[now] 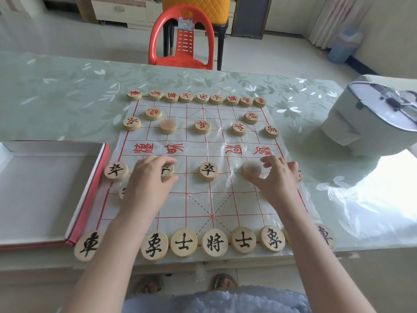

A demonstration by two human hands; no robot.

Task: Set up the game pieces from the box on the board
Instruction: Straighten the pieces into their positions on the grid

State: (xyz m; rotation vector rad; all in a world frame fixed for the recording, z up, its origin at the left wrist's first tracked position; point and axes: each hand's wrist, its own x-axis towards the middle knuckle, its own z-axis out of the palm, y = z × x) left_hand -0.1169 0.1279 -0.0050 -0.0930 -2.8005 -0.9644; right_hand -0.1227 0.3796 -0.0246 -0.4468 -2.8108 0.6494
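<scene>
Head view, left hand (150,179) pinching black-lettered piece (167,170) on xiangqi board (198,199), right hand (278,177) gripping blurred blank-faced piece (252,168), box (45,188) left.

Thin white board (203,190) with red grid, flat at table's near edge. Round wooden pieces: red-lettered row (196,98) along far edge, black-lettered row (212,242) along near edge, black soldier (208,171) at centre, one blank-faced disc (252,168) right of it. Open box (45,190) just left, touching board's edge.
</scene>
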